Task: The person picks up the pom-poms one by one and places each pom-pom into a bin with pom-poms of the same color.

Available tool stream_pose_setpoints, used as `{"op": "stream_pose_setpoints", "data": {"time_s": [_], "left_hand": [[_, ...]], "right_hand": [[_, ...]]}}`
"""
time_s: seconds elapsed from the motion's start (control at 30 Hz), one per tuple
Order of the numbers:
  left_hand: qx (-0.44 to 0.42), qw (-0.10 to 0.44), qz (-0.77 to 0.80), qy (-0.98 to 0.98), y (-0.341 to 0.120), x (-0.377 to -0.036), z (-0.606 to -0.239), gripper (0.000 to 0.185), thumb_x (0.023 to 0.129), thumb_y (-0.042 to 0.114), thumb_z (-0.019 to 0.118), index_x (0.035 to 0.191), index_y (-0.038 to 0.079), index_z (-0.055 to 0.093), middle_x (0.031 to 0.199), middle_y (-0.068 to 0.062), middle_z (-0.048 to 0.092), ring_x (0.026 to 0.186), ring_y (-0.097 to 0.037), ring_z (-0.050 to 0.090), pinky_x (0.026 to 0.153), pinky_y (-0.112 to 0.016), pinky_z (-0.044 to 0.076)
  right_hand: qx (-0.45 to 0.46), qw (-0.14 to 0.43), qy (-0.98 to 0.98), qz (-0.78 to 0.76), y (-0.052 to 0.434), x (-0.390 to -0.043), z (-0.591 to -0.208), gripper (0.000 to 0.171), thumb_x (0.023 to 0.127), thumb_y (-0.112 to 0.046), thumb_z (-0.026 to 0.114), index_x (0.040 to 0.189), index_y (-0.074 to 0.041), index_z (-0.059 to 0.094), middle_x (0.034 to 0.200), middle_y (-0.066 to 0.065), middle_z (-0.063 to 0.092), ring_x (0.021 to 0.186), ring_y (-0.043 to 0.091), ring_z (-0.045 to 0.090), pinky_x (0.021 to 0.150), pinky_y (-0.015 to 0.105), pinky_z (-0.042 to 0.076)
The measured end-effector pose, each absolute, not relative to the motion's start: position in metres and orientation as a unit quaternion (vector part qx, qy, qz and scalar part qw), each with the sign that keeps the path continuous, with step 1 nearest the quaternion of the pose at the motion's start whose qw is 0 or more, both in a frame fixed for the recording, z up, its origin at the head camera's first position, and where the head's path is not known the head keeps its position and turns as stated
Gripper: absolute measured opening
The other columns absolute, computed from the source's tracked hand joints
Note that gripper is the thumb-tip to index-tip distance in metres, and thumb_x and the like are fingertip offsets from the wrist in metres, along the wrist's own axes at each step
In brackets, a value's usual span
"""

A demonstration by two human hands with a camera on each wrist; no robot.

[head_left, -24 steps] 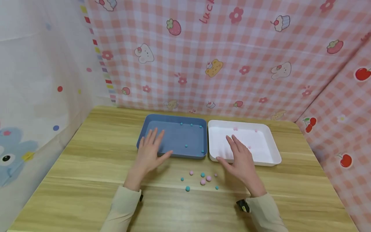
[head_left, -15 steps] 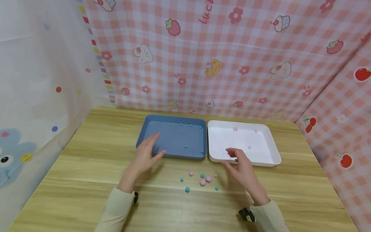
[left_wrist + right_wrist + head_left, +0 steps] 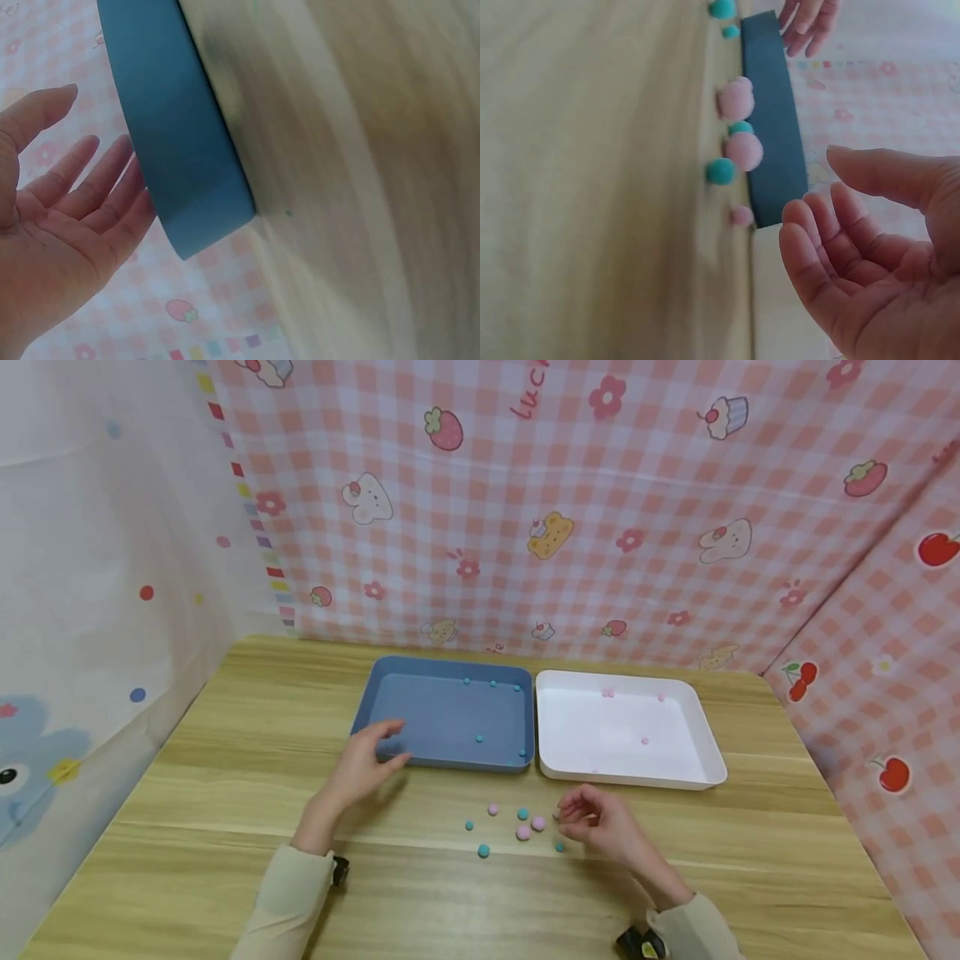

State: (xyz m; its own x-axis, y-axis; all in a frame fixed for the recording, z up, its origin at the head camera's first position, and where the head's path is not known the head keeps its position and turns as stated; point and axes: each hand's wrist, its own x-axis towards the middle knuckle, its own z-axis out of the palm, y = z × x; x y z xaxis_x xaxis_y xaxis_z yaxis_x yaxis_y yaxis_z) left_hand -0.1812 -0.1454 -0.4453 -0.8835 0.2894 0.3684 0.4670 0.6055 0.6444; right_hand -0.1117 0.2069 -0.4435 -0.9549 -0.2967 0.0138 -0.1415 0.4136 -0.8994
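Observation:
My left hand [image 3: 362, 768] hovers by the front left of the blue tray [image 3: 442, 714], fingers relaxed and thumb apart, nothing in it. In the left wrist view its fingertips overlap the tray's side wall [image 3: 176, 142]. My right hand [image 3: 602, 825] is low over the table in front of the white tray [image 3: 581, 727], fingers loosely bent, with a gap between thumb and fingertips. Nearest to it are a small pink pom-pom [image 3: 742, 216] and a small teal pom-pom [image 3: 559, 847]. Larger pink pom-poms [image 3: 522, 833] and teal ones [image 3: 483, 852] lie to its left.
Several small teal pom-poms [image 3: 480, 738] lie in the blue tray, several pink ones [image 3: 645, 741] in the white tray. The trays stand side by side on the wooden table [image 3: 225, 827]. A pink checked cloth [image 3: 480, 493] hangs behind.
My right hand has come down from over the white tray to the table beside the loose pom-poms, its fingers bending. My left hand has drawn back slightly left, fingers less spread.

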Motion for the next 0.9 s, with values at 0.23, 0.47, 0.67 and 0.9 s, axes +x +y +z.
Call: {"op": "stream_pose_setpoints", "data": {"time_s": [0.23, 0.47, 0.67, 0.9], "left_hand": [[-0.205, 0.088, -0.424, -0.878, -0.147, -0.184, -0.448, 0.029, 0.075, -0.005, 0.072, 0.102, -0.012, 0.062, 0.097, -0.023, 0.065, 0.091, -0.038, 0.061, 0.085, -0.050, 0.047], [-0.200, 0.043, -0.452, -0.868, -0.148, -0.187, -0.448, 0.022, 0.076, -0.008, 0.070, 0.097, -0.011, 0.062, 0.092, -0.022, 0.066, 0.087, -0.036, 0.063, 0.082, -0.048, 0.049], [-0.194, 0.006, -0.459, -0.867, -0.146, -0.190, -0.447, 0.021, 0.077, -0.007, 0.069, 0.097, -0.009, 0.064, 0.090, -0.019, 0.067, 0.084, -0.032, 0.063, 0.079, -0.042, 0.051], [-0.194, -0.021, -0.459, -0.867, -0.146, -0.195, -0.448, 0.017, 0.076, -0.008, 0.069, 0.093, -0.008, 0.065, 0.085, -0.013, 0.067, 0.078, -0.023, 0.062, 0.072, -0.029, 0.052]], "right_hand": [[-0.131, 0.127, 0.825, -0.534, 0.207, -0.110, -0.453, 0.029, 0.070, 0.012, 0.071, 0.096, 0.009, 0.058, 0.089, 0.016, 0.061, 0.080, 0.025, 0.059, 0.068, 0.025, 0.050], [-0.155, 0.136, 0.840, -0.502, 0.206, -0.108, -0.460, 0.027, 0.071, 0.010, 0.072, 0.094, 0.004, 0.060, 0.085, 0.010, 0.060, 0.078, 0.020, 0.056, 0.067, 0.024, 0.050], [-0.186, 0.123, 0.855, -0.467, 0.205, -0.109, -0.462, 0.027, 0.071, 0.011, 0.071, 0.093, 0.001, 0.061, 0.086, 0.008, 0.061, 0.078, 0.017, 0.056, 0.067, 0.025, 0.050], [-0.212, 0.116, 0.864, -0.442, 0.203, -0.109, -0.461, 0.028, 0.070, 0.015, 0.070, 0.090, -0.001, 0.062, 0.087, 0.006, 0.061, 0.079, 0.016, 0.057, 0.069, 0.026, 0.051]]}}
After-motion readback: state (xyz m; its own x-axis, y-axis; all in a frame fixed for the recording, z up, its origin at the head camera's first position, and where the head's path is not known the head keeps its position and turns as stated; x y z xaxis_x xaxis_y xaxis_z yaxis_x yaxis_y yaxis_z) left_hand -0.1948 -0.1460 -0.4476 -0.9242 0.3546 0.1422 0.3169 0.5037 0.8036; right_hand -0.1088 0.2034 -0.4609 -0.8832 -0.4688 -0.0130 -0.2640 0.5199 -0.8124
